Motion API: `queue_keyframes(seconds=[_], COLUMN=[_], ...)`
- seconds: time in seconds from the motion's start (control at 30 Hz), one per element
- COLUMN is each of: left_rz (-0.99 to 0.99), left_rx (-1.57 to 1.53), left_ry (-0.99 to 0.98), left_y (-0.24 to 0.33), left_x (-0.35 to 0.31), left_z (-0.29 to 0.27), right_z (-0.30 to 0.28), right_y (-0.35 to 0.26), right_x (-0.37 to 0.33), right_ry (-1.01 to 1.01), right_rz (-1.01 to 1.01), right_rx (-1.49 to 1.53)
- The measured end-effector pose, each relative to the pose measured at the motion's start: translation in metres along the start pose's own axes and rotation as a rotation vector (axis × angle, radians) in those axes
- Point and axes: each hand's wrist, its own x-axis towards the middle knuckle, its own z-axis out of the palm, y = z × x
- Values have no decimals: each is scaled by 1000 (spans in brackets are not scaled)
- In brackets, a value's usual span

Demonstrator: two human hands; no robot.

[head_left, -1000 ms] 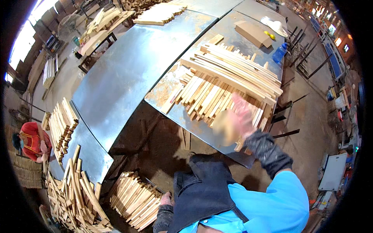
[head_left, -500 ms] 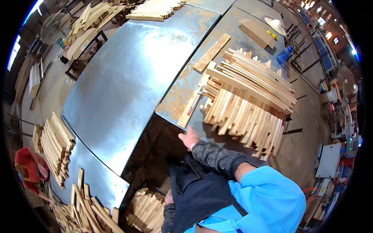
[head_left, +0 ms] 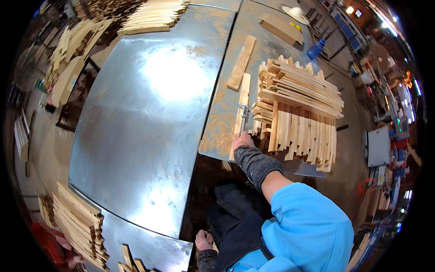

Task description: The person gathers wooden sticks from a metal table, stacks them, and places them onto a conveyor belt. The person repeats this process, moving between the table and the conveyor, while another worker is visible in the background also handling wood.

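Note:
My right hand point(head_left: 241, 139) is closed on the near end of a metal caliper point(head_left: 244, 114), which lies along a narrow wooden strip point(head_left: 244, 93) on the metal table. The caliper's jaws point away from me. Just to the right stands a large stack of wooden strips point(head_left: 301, 129), some laid crosswise on top. Low beside my dark apron is my left hand point(head_left: 204, 240), its fingers curled. A pale bit of wood shows by it, but whether the fingers grip it is hidden.
A wider board point(head_left: 241, 63) lies beyond the strip. Farther off are a cardboard box point(head_left: 281, 31), a straw hat point(head_left: 295, 14) and a blue bottle point(head_left: 316, 49). More strips point(head_left: 79, 226) are stacked at lower left, near a person in red point(head_left: 52, 247). A dark gap lies below the table edge.
My right hand has moved forward from the table's near edge onto the caliper and closed on it. The view has shifted, and my left hand shows more fully.

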Motion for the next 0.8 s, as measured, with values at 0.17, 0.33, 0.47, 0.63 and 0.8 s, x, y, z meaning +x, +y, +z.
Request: queue_keyframes(seconds=[0.17,0.33,0.47,0.63,0.8], left_rz=[-4,369,350,216,-113], left_rx=[243,872,755,481,315], left_ry=[-13,-194,-272,-593,-767], left_y=[17,45,77,107,123], left_x=[30,55,25,44,-15], left_z=[13,28,83,168,260], right_z=[25,62,13,-35,-73], right_y=[24,79,30,119,248], right_x=[34,82,-14,-97,-146], right_ry=[43,5,-32,-639,-1007], right_rz=[-54,-127,-83,-291,-170], right_rx=[222,17,802,1047,1111])
